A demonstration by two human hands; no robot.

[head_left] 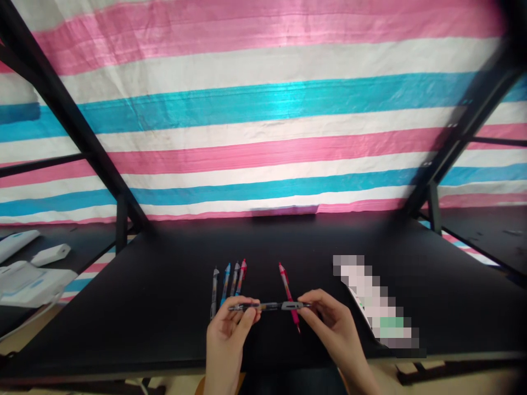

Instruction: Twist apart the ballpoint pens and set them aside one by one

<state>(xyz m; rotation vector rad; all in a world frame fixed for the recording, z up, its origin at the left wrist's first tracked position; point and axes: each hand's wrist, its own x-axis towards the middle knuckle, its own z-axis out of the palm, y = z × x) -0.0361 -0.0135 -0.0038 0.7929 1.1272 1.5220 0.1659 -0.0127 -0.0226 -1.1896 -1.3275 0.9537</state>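
Observation:
A black-and-clear retractable pen (269,306) is held level above the table between both hands. My left hand (233,326) pinches its tip end between thumb and fingers. At the other end, my right hand (331,321) grips the clicker with thumb and forefinger. Beneath the held pen lies a red pen (285,278), pointing away from me at a slant. Left of it rest several more pens side by side: a black pen (214,285), a blue pen (225,280), a dark grey pen (235,274) and another red pen (242,274), their lower ends partly hidden by my left hand.
On the right of the black table (164,307) lies a long pixelated object (373,302), its kind blurred out. Dark metal frame bars (94,148) rise on both sides before a striped sheet (263,104). White devices (33,282) sit on a side table at left.

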